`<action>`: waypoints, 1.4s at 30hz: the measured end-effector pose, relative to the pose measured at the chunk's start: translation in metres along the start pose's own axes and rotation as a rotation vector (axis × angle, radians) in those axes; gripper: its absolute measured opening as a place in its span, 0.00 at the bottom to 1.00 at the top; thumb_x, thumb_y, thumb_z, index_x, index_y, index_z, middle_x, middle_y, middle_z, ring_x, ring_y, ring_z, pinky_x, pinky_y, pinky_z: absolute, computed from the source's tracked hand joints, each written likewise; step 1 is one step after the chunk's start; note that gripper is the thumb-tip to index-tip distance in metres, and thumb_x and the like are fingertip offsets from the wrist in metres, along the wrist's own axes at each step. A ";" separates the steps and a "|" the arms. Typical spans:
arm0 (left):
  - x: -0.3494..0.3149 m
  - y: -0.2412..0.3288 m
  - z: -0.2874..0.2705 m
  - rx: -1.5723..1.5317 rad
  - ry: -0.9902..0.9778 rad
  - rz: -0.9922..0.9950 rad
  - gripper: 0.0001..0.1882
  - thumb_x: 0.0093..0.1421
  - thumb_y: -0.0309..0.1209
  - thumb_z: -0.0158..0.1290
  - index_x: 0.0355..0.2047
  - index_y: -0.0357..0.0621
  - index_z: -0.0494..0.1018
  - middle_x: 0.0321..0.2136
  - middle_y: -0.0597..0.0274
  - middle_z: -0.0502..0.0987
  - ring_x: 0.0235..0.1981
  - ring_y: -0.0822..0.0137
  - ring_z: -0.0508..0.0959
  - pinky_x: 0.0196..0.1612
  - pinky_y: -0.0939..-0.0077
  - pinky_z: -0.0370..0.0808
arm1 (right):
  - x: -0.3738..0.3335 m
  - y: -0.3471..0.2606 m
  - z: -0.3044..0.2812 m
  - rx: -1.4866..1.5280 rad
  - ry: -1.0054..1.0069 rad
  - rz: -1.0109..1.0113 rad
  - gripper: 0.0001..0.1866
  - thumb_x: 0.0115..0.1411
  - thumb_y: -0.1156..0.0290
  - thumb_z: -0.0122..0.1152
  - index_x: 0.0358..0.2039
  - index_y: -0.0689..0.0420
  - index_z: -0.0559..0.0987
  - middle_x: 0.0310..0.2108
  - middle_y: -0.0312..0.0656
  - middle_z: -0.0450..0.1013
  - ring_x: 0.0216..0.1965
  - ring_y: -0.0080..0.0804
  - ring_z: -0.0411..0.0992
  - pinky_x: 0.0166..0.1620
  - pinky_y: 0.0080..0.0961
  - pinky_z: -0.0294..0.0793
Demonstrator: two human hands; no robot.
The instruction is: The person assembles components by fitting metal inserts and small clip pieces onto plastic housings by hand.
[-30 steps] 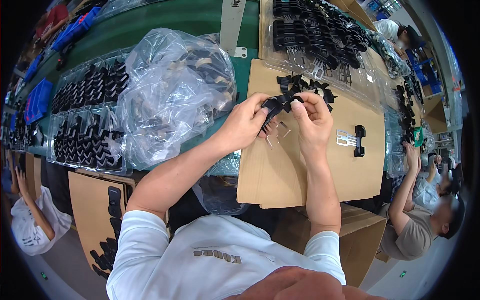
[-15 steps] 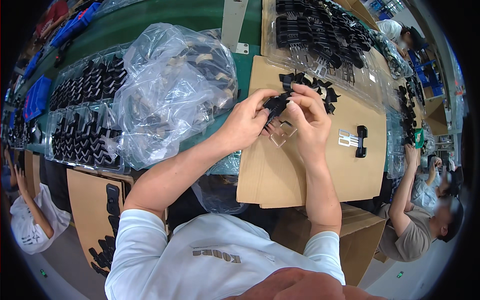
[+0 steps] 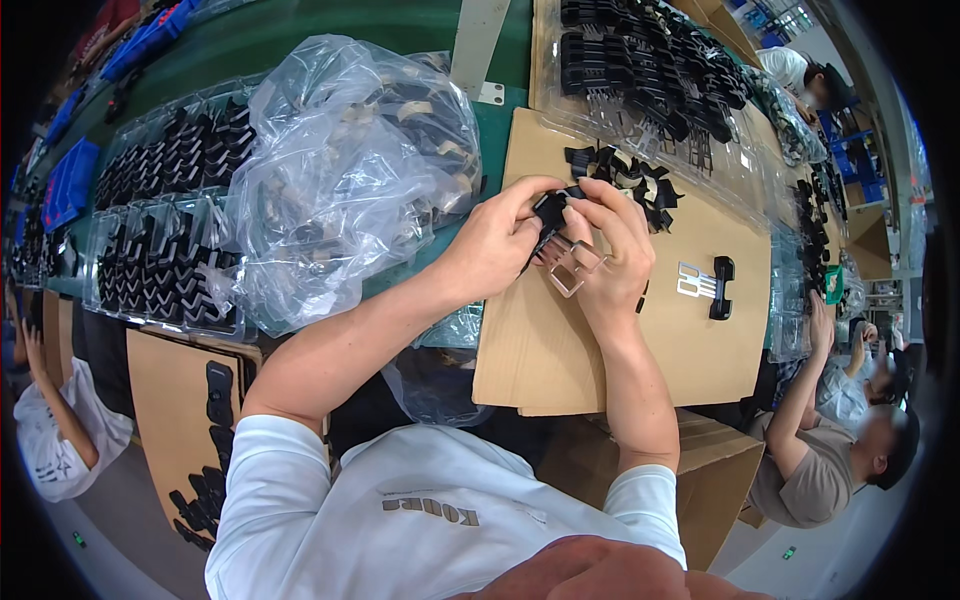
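Observation:
Both my hands meet above a brown cardboard sheet (image 3: 540, 370). Pinched between them is a black plastic part with a slotted metal plate (image 3: 552, 212); its bare metal frame points down toward me. My left hand (image 3: 492, 242) grips the black body from the left. The thumb and fingers of my right hand (image 3: 615, 250) close on its upper right side, partly covering it. Just beyond my fingers lies a loose pile of small curved black pieces (image 3: 655, 190), some with tan patches. A matching black part with a metal plate (image 3: 721, 287) rests flat on the cardboard to the right.
A crumpled clear plastic bag (image 3: 340, 190) of black pieces lies at left, beside clear trays (image 3: 165, 262) of black pieces. At the back right, a clear tray (image 3: 720, 165) holds stacked metal-plated parts. A metal post (image 3: 477, 50) rises behind. Other people work at both sides.
The held part has turned slightly in my fingers, its metal frame now closer to my right palm. My right fingers have shifted along the black body.

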State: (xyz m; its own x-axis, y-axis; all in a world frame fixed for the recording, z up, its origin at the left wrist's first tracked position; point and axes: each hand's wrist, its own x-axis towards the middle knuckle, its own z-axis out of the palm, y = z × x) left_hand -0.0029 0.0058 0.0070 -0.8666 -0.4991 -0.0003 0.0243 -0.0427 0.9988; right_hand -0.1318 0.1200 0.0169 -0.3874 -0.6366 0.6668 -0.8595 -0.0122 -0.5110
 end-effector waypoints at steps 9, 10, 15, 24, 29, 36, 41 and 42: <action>0.000 -0.001 -0.002 0.013 -0.011 0.026 0.26 0.65 0.15 0.42 0.64 0.37 0.67 0.27 0.63 0.78 0.25 0.77 0.72 0.31 0.83 0.70 | 0.000 -0.003 0.003 -0.090 0.022 -0.075 0.09 0.51 0.80 0.72 0.35 0.62 0.86 0.47 0.43 0.81 0.44 0.39 0.77 0.48 0.33 0.78; 0.000 -0.001 -0.002 0.009 -0.013 0.032 0.26 0.65 0.15 0.42 0.64 0.37 0.67 0.27 0.63 0.78 0.26 0.77 0.72 0.31 0.83 0.70 | 0.000 -0.003 0.003 -0.101 0.027 -0.085 0.10 0.51 0.80 0.72 0.35 0.62 0.86 0.47 0.43 0.81 0.44 0.40 0.77 0.48 0.33 0.78; 0.000 0.001 0.001 -0.114 -0.014 0.006 0.26 0.66 0.15 0.42 0.65 0.36 0.66 0.27 0.63 0.78 0.26 0.77 0.73 0.31 0.83 0.71 | 0.000 -0.003 0.002 -0.123 0.036 -0.102 0.10 0.50 0.79 0.72 0.36 0.62 0.86 0.47 0.43 0.81 0.44 0.40 0.78 0.48 0.33 0.78; 0.000 -0.001 0.002 -0.176 -0.030 0.002 0.25 0.67 0.16 0.42 0.65 0.35 0.66 0.28 0.62 0.79 0.27 0.76 0.75 0.33 0.83 0.73 | -0.002 -0.002 0.004 -0.099 0.045 -0.095 0.11 0.50 0.80 0.72 0.36 0.62 0.86 0.47 0.43 0.81 0.43 0.40 0.78 0.47 0.32 0.78; -0.001 0.002 -0.001 -0.108 -0.048 -0.001 0.25 0.68 0.16 0.42 0.65 0.35 0.65 0.29 0.61 0.79 0.28 0.76 0.76 0.34 0.83 0.74 | -0.002 -0.004 0.002 -0.072 0.063 -0.076 0.10 0.52 0.81 0.71 0.36 0.62 0.86 0.46 0.44 0.82 0.43 0.39 0.78 0.47 0.31 0.78; 0.001 -0.007 0.000 -0.133 -0.050 0.020 0.24 0.68 0.15 0.41 0.64 0.34 0.66 0.30 0.61 0.79 0.29 0.76 0.77 0.35 0.82 0.74 | -0.003 -0.002 0.001 0.007 0.088 0.044 0.08 0.54 0.81 0.70 0.36 0.63 0.86 0.45 0.43 0.82 0.42 0.36 0.78 0.47 0.30 0.78; 0.000 0.001 0.000 -0.121 -0.039 0.011 0.24 0.68 0.15 0.41 0.64 0.34 0.66 0.31 0.60 0.79 0.30 0.75 0.77 0.35 0.82 0.75 | -0.004 0.000 0.001 0.014 0.112 0.027 0.07 0.54 0.81 0.70 0.36 0.63 0.86 0.44 0.42 0.82 0.41 0.35 0.77 0.46 0.29 0.78; 0.000 0.001 0.001 -0.146 -0.038 0.008 0.24 0.68 0.15 0.41 0.64 0.34 0.66 0.31 0.60 0.79 0.30 0.75 0.77 0.35 0.82 0.75 | -0.003 -0.001 0.002 0.004 0.108 0.012 0.07 0.54 0.80 0.70 0.35 0.63 0.86 0.44 0.42 0.82 0.40 0.35 0.77 0.46 0.29 0.78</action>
State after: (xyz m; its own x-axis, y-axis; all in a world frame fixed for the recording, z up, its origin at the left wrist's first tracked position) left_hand -0.0028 0.0065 0.0076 -0.8841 -0.4671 0.0119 0.1008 -0.1659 0.9810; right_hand -0.1295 0.1209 0.0140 -0.4316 -0.5503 0.7148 -0.8533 -0.0079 -0.5213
